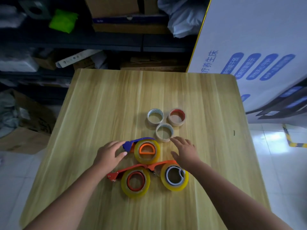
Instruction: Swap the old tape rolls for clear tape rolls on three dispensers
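Hands reach over a wooden table (103,103) from the six o'clock edge.

Left hand (108,154) lies palm down at about nine o'clock of the blue dispenser (128,144), fingers loosely spread, fingertips touching its blue handle end and the thumb near the yellowish tape roll (147,151) mounted on it. It grips nothing firmly yet. Nearer the person, at six o'clock of that dispenser, two orange dispensers lie side by side: the left orange dispenser (116,174) carries a yellowish roll (135,181), and the right orange dispenser (166,162) carries another yellowish roll (174,177).

Farther out, at twelve o'clock of the dispensers, three thin rolls sit in a tight triangle: a pale roll (155,117), a red-cored roll (176,117), and the nearest roll (164,132). These are probably the clear replacements.

Right hand (185,151) hovers palm down, fingers spread and empty, fingertips just beside the nearest roll and at three o'clock of the blue dispenser's roll.

The step in hand appears to be starting the first swap. To do it well, the left hand should pin the blue handle flat while the right pulls the yellowish roll straight off its orange hub, keeping clear of the cutter teeth.
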Demonstrator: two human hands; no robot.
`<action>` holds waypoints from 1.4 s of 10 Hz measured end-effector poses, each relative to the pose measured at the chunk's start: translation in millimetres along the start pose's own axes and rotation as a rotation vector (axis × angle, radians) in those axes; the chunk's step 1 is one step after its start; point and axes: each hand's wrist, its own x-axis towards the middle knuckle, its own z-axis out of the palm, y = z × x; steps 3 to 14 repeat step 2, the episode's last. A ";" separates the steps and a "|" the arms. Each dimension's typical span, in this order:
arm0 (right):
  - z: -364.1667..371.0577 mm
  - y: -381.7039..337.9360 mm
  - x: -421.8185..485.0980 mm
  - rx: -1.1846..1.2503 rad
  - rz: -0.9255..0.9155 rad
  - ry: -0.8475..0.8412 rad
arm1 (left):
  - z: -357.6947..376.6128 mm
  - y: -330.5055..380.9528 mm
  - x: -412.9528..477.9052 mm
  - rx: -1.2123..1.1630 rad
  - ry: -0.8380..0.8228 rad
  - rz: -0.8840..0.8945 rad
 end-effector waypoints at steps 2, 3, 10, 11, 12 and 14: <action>-27.6 -23.5 -26.8 -0.168 -0.064 0.048 | -23.3 31.5 -30.3 0.316 0.150 0.059; -27.6 -23.5 -26.8 -0.168 -0.064 0.048 | -23.3 31.5 -30.3 0.316 0.150 0.059; -27.6 -23.5 -26.8 -0.168 -0.064 0.048 | -23.3 31.5 -30.3 0.316 0.150 0.059; -27.6 -23.5 -26.8 -0.168 -0.064 0.048 | -23.3 31.5 -30.3 0.316 0.150 0.059; -27.6 -23.5 -26.8 -0.168 -0.064 0.048 | -23.3 31.5 -30.3 0.316 0.150 0.059; -27.6 -23.5 -26.8 -0.168 -0.064 0.048 | -23.3 31.5 -30.3 0.316 0.150 0.059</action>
